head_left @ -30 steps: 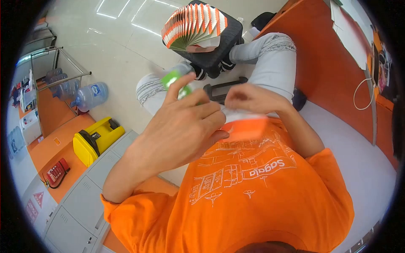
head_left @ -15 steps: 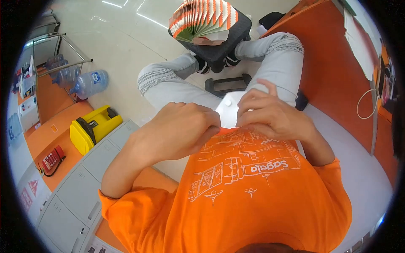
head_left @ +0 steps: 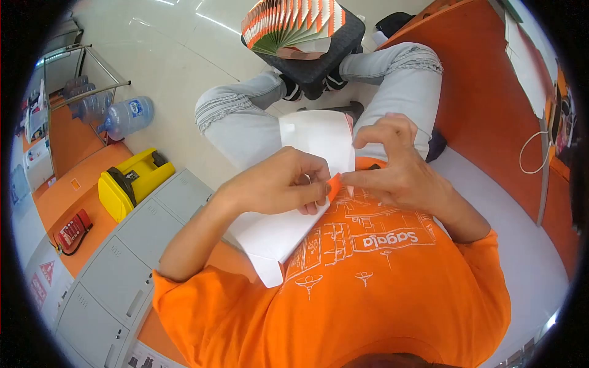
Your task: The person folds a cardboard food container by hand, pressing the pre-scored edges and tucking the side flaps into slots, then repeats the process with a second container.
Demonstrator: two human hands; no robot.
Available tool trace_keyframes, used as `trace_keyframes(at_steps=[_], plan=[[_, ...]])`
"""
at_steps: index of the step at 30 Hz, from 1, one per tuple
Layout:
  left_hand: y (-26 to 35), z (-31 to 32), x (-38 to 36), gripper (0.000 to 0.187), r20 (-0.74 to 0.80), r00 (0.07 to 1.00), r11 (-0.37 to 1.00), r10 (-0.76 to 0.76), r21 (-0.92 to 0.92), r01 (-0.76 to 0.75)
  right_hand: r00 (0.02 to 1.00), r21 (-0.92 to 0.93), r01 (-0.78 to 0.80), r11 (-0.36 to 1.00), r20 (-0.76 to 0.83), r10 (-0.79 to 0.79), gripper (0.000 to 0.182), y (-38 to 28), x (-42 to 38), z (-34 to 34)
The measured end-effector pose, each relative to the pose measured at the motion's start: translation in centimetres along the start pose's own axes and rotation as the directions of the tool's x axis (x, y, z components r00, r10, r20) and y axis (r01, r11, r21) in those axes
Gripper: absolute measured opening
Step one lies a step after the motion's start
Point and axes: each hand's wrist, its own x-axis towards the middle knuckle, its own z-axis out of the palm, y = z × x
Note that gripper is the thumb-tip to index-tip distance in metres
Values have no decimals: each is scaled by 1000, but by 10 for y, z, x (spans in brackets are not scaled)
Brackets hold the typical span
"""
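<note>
**Head view: two hands on a white sheet held at the chest**

Item 1. Left hand (head_left: pixel 279 184): fingers curled over, grip clenched on the white paper sheet (head_left: pixel 313 138), pinching it near a small orange edge (head_left: pixel 334 184) that shows between the two hands.

Item 2. Right hand (head_left: pixel 399 168): thumb and forefinger closed on the same sheet at its right side, just beside the left hand; the other fingers are raised and bent above the sheet.

Item 3. White paper sheet: held in the air against the orange T-shirt (head_left: pixel 380 288), above the lap. One part rises above the hands toward the knees; another part hangs below the left hand and ends in a folded corner over the shirt. Whether the orange edge belongs to the sheet's other face cannot be told.

Item 4. Legs in light grey trousers (head_left: pixel 245 122), knees spread, feet by a dark stool (head_left: pixel 331 52).

Item 5. On the stool: a fanned stack of folded orange, white and green pieces (head_left: pixel 288 27), well apart from the hands.

Item 6. Left of the person: a yellow box (head_left: pixel 132 184) and a red telephone (head_left: pixel 70 230) on an orange counter (head_left: pixel 73 205), with grey cabinet drawers (head_left: pixel 123 270) beside it. A water bottle (head_left: pixel 126 116) lies on the pale floor near a metal rack.

Item 7. Right: an orange counter wall (head_left: pixel 485 104) with a white cable (head_left: pixel 534 150) hanging.
</note>
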Motion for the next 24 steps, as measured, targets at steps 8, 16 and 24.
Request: trace_keyframes(at_steps=[8,16,24], plan=[[-59,13,53,15,-180,966,966,184,-148,-211,819,512,-487,708,-14,574,25,15,-12,33],[-90,35,72,15,-317,930,911,184,-300,-283,652,696,-630,344,235,721,26,29,-17,27],[-88,62,67,21,-430,888,854,161,-391,-344,628,635,-670,384,209,750,13,13,-16,33]])
